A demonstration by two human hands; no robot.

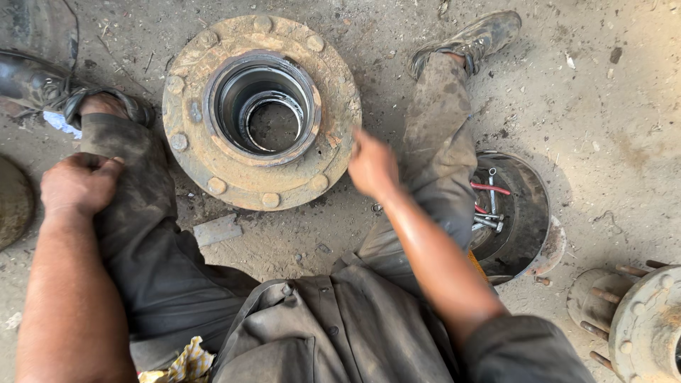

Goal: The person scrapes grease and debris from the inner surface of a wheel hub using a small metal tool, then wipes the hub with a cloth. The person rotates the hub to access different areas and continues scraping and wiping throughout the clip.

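Note:
A rusty round wheel hub with several bolt heads on its flange lies flat on the dirt floor between my legs. Its shiny steel bore is open and shows the ground through it. My left hand rests closed on my left knee, holding nothing. My right hand hovers blurred at the hub's right edge, close to the flange; whether it touches the flange or holds anything I cannot tell.
A dark round drum at the right holds wrenches and red-handled tools. Another rusty hub with studs stands at the lower right. A small flat metal piece lies below the hub. My shoes flank the hub.

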